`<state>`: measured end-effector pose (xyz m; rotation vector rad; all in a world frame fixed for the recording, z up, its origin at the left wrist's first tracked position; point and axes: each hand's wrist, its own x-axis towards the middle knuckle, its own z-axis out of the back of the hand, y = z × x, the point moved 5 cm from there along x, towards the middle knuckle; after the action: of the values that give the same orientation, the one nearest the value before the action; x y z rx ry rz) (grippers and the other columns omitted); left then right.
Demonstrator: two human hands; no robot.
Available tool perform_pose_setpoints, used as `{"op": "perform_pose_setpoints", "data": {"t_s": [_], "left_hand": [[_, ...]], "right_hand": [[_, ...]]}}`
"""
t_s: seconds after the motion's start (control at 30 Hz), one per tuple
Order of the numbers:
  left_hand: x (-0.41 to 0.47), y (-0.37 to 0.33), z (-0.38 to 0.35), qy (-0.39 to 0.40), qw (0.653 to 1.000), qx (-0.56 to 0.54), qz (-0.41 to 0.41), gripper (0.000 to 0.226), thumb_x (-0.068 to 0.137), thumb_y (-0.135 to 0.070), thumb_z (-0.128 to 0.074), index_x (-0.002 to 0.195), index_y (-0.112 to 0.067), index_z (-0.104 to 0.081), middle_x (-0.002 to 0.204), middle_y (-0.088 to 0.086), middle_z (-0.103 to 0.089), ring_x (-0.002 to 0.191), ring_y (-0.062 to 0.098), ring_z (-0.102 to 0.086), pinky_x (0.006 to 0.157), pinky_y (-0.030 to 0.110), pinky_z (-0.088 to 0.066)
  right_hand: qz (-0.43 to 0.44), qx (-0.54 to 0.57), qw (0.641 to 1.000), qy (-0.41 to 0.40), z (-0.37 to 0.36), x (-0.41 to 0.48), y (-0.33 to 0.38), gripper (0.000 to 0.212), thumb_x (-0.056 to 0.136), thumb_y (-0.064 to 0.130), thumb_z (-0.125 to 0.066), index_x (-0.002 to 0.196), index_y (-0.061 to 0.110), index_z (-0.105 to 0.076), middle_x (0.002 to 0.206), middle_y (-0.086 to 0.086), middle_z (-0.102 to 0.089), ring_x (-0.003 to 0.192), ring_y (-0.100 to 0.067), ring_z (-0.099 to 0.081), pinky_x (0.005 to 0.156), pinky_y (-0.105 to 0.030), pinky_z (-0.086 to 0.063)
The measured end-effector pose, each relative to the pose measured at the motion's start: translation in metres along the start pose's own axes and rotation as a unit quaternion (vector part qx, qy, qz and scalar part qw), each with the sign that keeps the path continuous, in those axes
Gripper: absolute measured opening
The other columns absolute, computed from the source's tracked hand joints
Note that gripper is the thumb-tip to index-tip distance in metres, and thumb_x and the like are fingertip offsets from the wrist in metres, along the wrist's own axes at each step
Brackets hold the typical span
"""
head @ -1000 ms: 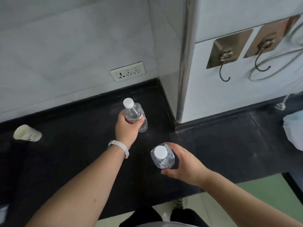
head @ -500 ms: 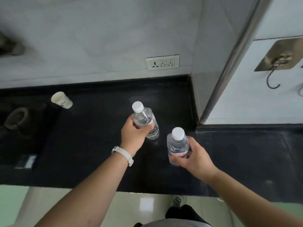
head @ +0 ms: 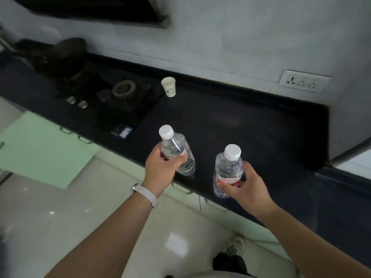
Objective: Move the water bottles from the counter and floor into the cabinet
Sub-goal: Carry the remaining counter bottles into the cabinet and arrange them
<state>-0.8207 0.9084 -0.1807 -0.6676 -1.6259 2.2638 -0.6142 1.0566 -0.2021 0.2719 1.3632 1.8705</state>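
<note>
I hold two clear water bottles with white caps above the front edge of the black counter [head: 230, 117]. My left hand [head: 160, 167] grips the left bottle [head: 178, 151] around its body; the bottle tilts away from me. My right hand [head: 245, 185] grips the right bottle [head: 227, 169] near its red label, and this bottle stands nearly upright. Pale green cabinet doors [head: 40, 145] run below the counter at the left; they appear closed.
A paper cup [head: 169, 86] stands on the counter near the wall. A gas stove [head: 120, 91] with a dark pan [head: 60, 55] fills the counter's left part. A wall socket [head: 304, 81] sits at the right. The pale tiled floor [head: 60, 217] lies below.
The view has swung left, bringing the stove and cabinet doors into sight. Both hands have drawn back from the corner to the counter's front edge, each still holding its bottle.
</note>
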Motion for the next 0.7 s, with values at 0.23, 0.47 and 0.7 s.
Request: {"op": "perform_pose_setpoints", "data": {"t_s": [0.23,0.47,0.7], "left_hand": [[-0.048,0.054,0.172,-0.118,0.992,-0.044,0.012,0.038,0.075,-0.021,-0.089,0.105,-0.033,-0.07,0.098,-0.014,-0.075,0.088,0.001,-0.07,0.079,0.023,-0.054],[-0.114,0.103,0.333,-0.223,0.97,-0.09,0.02,0.037,0.073,-0.024,-0.091,0.102,-0.033,-0.07,0.092,-0.015,-0.075,0.087,0.006,-0.07,0.079,0.024,-0.054],[-0.18,0.143,0.45,-0.329,0.94,-0.091,0.028,0.044,0.073,-0.026,-0.091,0.111,-0.031,-0.071,0.097,-0.014,-0.076,0.087,0.003,-0.07,0.081,0.024,-0.055]], "right_hand": [[0.056,-0.019,0.996,0.07,-0.13,-0.045,0.073,0.059,0.068,0.028,-0.089,0.105,0.05,-0.049,0.1,0.02,-0.066,0.086,0.009,-0.064,0.077,-0.02,-0.053],[0.117,-0.029,0.983,0.138,-0.266,-0.095,0.141,0.058,0.071,0.026,-0.087,0.115,0.038,-0.052,0.104,0.017,-0.065,0.088,0.001,-0.066,0.082,-0.024,-0.054],[0.178,-0.051,0.953,0.239,-0.384,-0.127,0.196,0.054,0.071,0.024,-0.087,0.115,0.031,-0.056,0.102,0.015,-0.066,0.084,0.014,-0.061,0.069,-0.013,-0.05]]}}
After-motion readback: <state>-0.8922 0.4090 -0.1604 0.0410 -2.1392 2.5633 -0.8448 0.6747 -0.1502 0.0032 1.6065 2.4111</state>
